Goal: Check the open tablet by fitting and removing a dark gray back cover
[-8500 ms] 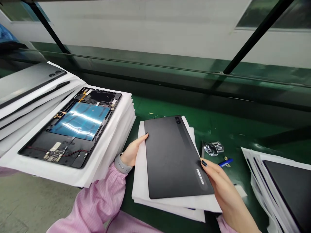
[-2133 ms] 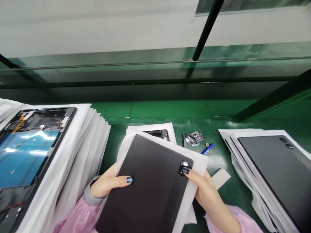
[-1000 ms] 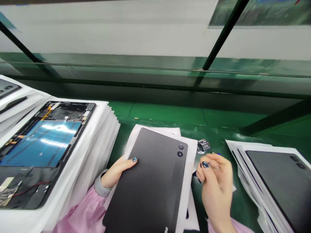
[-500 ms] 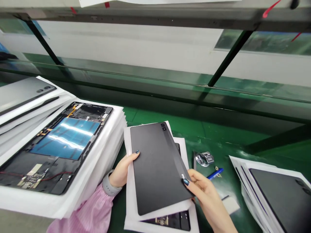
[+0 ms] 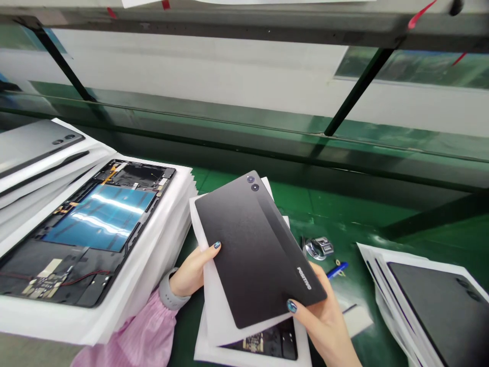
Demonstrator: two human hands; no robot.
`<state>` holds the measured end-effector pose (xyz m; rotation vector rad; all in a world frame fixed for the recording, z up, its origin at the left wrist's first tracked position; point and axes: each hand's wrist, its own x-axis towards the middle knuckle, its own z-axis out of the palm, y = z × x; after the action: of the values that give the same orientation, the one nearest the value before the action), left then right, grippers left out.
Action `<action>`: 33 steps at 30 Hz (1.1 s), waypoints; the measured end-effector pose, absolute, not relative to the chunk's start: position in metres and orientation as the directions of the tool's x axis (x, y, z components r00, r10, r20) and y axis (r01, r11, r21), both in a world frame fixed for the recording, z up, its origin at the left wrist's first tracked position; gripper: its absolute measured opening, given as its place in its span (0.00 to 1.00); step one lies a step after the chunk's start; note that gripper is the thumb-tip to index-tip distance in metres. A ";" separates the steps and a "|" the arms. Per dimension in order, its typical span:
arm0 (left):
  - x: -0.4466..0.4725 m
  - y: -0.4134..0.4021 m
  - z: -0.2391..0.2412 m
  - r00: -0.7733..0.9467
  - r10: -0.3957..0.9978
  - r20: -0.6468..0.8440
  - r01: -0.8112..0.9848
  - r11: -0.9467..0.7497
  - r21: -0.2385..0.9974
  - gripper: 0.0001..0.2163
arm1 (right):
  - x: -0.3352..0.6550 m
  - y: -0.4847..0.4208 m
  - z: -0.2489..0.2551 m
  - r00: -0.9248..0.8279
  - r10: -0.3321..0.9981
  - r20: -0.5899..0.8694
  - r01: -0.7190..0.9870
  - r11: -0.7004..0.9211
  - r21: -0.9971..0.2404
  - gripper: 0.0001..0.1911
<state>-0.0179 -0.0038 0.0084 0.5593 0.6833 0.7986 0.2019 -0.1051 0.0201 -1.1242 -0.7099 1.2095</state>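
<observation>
Both hands hold up a dark grey tablet back cover [image 5: 255,244] lying on a white foam sheet [image 5: 221,311], tilted, with two camera lenses at its far corner. My left hand [image 5: 193,270] grips its left edge, thumb on the cover. My right hand [image 5: 323,316] grips the near right corner from below, thumb on top. Under it on the green bench lies an open tablet [image 5: 267,341] on white foam, mostly hidden.
A stack of foam sheets topped by an open tablet body [image 5: 91,224] with a blue panel stands at left, with grey covers [image 5: 34,148] behind. Another stack with a dark cover [image 5: 443,300] is at right. A metal tool [image 5: 319,248] and blue pen [image 5: 336,269] lie between.
The cover and its foam sheet have been raised and tilted since half a second ago. My right hand, which had let go a second ago, holds the near right corner again.
</observation>
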 end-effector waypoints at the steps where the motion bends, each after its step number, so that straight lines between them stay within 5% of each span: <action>1: -0.018 -0.004 0.009 0.520 0.790 -0.327 -0.453 0.579 0.678 0.17 | 0.200 -0.106 0.019 0.257 0.960 -0.115 -0.356 -0.016 -0.934 0.28; 14: -0.016 -0.006 0.011 0.519 0.783 -0.343 -0.461 0.594 0.659 0.18 | 0.198 -0.117 0.004 0.316 0.939 -0.134 -0.301 -0.035 -0.953 0.35; 19: -0.011 -0.009 0.008 0.560 0.760 -0.328 -0.470 0.618 0.630 0.17 | 0.197 -0.116 -0.011 0.166 0.982 -0.086 -0.286 -0.035 -0.958 0.38; 22: -0.008 -0.009 0.005 0.605 0.720 -0.339 -0.459 0.664 0.590 0.17 | 0.204 -0.108 -0.006 0.230 0.972 0.039 -0.213 0.089 -0.973 0.31; 24: -0.008 -0.008 0.003 0.629 0.703 -0.333 -0.462 0.682 0.567 0.18 | 0.214 -0.105 0.000 0.278 0.938 0.208 0.019 0.211 -0.977 0.26; 27: -0.011 -0.005 0.002 0.666 0.688 -0.290 -0.479 0.691 0.541 0.19 | 0.228 -0.106 0.006 0.183 0.877 0.444 0.438 0.332 -0.836 0.25; 30: -0.013 -0.004 0.003 0.683 0.690 -0.240 -0.504 0.683 0.529 0.20 | 0.231 -0.106 0.005 0.048 0.856 0.515 0.532 0.415 -0.738 0.23; 33: -0.011 -0.004 0.005 0.656 0.723 -0.218 -0.540 0.651 0.533 0.22 | 0.218 -0.099 0.002 -0.291 0.761 0.580 0.674 0.593 -0.440 0.29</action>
<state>-0.0113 -0.0041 0.0048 0.4503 0.4381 0.7434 0.2181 -0.0987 0.0024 -1.1363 -2.0342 0.1399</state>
